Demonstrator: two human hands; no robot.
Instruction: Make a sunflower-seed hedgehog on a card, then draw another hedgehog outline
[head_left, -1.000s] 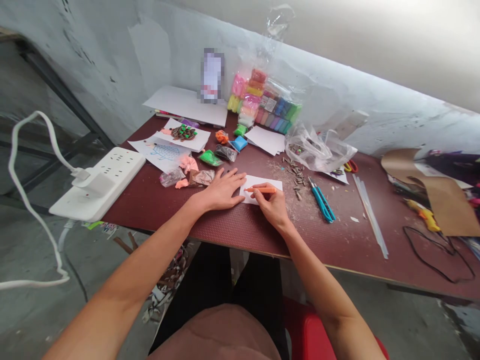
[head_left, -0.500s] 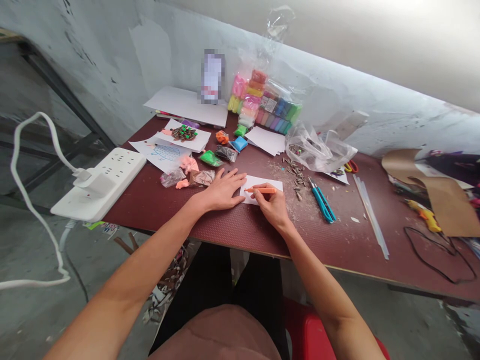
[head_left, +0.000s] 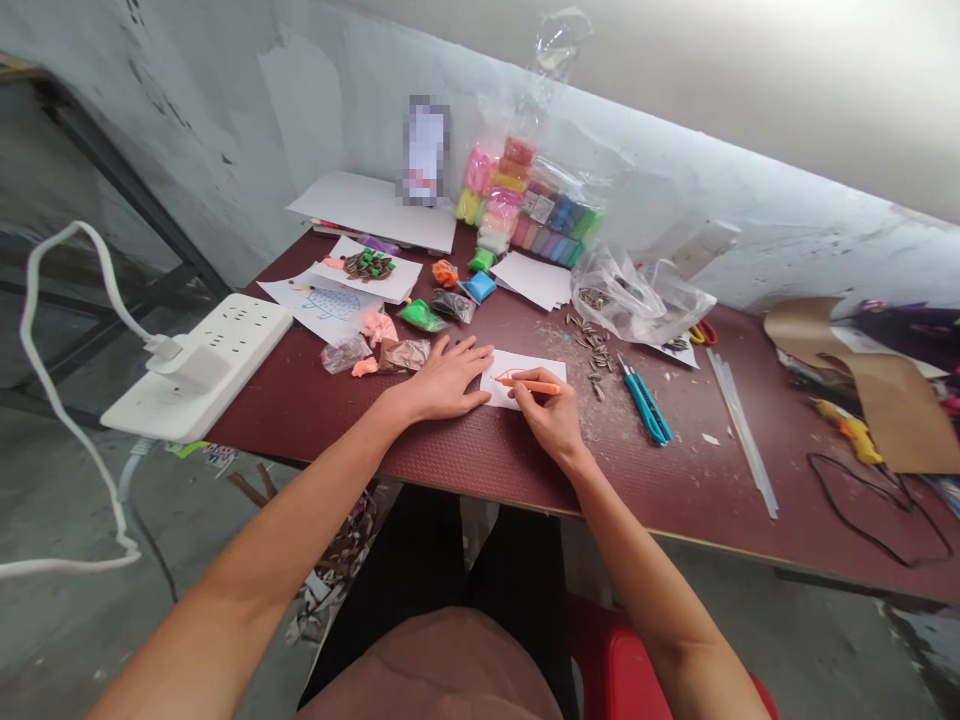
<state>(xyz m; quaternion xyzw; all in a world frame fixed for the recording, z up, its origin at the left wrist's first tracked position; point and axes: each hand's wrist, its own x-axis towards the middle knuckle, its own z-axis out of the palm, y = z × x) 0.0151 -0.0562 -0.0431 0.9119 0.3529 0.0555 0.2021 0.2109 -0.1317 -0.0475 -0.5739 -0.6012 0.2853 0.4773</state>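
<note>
On the dark red table lies a small white sheet of paper [head_left: 553, 368] that carries a curved orange line. My right hand [head_left: 551, 415] is closed around an orange marker pen [head_left: 538, 386], its tip on the paper. Flat on the left edge of the sheet and the table rests my left hand [head_left: 450, 382], fingers spread. Close to its left are a brown clay packet [head_left: 405, 356] and pinkish clay lumps [head_left: 377, 327]. A blue drawing on paper [head_left: 330, 307] lies farther left, partly under another sheet with sunflower seeds and green bits [head_left: 367, 265].
Clay packs [head_left: 551, 215] stand against the wall. Loose sunflower seeds [head_left: 594, 345] and a teal utility knife [head_left: 646, 402] lie to the right, with glue sticks [head_left: 742, 430] and a yellow glue gun [head_left: 851, 430] beyond. A white power strip [head_left: 202, 370] sits at the left edge.
A curved orange line now shows on the paper. My right hand and the marker have shifted slightly right; my left hand stays in place.
</note>
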